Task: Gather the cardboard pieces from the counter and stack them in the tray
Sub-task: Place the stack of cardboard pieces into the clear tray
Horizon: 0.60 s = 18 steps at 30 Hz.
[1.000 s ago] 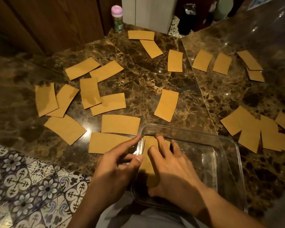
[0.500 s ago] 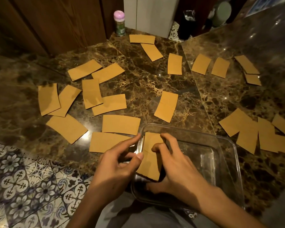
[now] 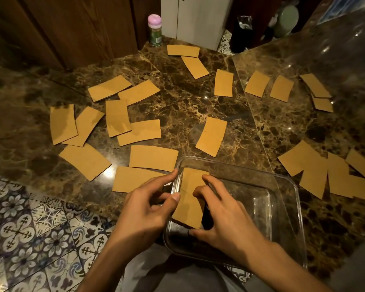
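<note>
At the near edge of the marble counter, a clear tray sits partly overhanging toward the person, and both hands work at its left end. The right hand is closed on a cardboard piece, fingers curled over its right edge and thumb under its near corner. The left hand has its thumb pressed on the piece's left edge at the tray wall; its index finger reaches out along the rim. The piece sits tilted inside the tray, its near end raised, not yet flat.

Recommended procedure for this step:
1. Lower the near end until the piece lies flat on the tray floor.
2. Push it square against the left wall, so later pieces register on the same edge.
3. Release the right hand first; keep the left thumb down until the piece settles.
4. Avoid pressing down on the overhanging side of the tray, since it could tip.

Many scattered pieces remain across the counter; the task looks barely begun. Those nearest lie just beside the tray's left corner and are the logical next pick.
</note>
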Each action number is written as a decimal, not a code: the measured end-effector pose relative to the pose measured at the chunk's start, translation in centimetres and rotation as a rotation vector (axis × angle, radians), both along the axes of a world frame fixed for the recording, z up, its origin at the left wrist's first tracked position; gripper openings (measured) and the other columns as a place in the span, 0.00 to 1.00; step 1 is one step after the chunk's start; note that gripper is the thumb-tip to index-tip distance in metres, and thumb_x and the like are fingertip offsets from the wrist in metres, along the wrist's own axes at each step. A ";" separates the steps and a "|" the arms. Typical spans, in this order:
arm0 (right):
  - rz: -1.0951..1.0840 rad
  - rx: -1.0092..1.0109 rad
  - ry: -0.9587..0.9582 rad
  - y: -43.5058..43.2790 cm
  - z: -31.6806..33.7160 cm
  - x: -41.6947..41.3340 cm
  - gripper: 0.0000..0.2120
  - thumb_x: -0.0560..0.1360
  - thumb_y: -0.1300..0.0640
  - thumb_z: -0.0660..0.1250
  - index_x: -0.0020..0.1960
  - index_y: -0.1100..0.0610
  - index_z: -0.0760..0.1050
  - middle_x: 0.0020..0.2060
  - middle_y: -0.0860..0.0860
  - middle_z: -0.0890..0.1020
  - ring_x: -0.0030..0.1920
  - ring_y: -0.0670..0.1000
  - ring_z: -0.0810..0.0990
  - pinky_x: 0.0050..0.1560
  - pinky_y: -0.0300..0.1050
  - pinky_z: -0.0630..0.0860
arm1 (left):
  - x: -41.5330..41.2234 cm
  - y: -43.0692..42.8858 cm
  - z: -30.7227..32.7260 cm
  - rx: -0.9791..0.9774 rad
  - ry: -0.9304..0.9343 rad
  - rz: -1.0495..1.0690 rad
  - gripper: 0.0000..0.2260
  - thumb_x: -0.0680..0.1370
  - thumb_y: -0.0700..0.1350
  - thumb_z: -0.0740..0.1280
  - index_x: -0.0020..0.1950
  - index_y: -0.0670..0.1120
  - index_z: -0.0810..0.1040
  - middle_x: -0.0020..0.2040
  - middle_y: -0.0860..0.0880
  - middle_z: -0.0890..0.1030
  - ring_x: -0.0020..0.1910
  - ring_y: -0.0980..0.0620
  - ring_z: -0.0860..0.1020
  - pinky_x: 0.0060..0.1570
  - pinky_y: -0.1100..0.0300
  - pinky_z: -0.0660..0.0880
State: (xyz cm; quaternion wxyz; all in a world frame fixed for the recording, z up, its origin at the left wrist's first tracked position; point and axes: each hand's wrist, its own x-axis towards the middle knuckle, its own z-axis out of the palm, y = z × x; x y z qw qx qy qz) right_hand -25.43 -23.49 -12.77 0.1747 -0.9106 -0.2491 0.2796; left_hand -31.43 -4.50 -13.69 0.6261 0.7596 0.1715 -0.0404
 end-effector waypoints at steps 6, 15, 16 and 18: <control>0.021 -0.079 0.048 0.4 1.0 0.1 0.43 0.67 0.34 0.75 0.73 0.40 0.56 0.78 0.37 0.40 0.73 0.56 0.69 0.70 0.52 0.72 | 0.0 -0.2 0.3 0.030 -0.015 -0.020 0.21 0.78 0.45 0.70 0.68 0.62 0.74 0.52 0.52 0.84 0.49 0.51 0.82 0.47 0.60 0.82; 0.059 0.072 -0.164 4.1 9.3 5.8 0.27 0.69 0.26 0.57 0.55 0.42 0.80 0.45 0.37 0.81 0.46 0.36 0.79 0.48 0.33 0.78 | 1.9 8.3 0.9 0.580 -0.041 -0.363 0.27 0.71 0.59 0.73 0.69 0.65 0.69 0.67 0.64 0.72 0.66 0.64 0.70 0.66 0.57 0.72; 0.051 0.129 -0.209 5.6 9.4 7.0 0.21 0.72 0.30 0.62 0.54 0.43 0.80 0.44 0.39 0.82 0.46 0.37 0.79 0.48 0.34 0.78 | 2.4 9.1 0.5 0.762 -0.004 -0.451 0.30 0.70 0.62 0.72 0.70 0.65 0.66 0.69 0.64 0.69 0.68 0.62 0.67 0.68 0.56 0.69; 0.129 0.120 -0.241 9.3 8.1 9.2 0.17 0.73 0.38 0.72 0.57 0.47 0.80 0.48 0.43 0.84 0.50 0.43 0.81 0.53 0.44 0.81 | 3.5 9.9 -0.3 0.983 0.075 -0.572 0.34 0.68 0.66 0.70 0.71 0.64 0.62 0.71 0.60 0.66 0.69 0.57 0.63 0.68 0.55 0.65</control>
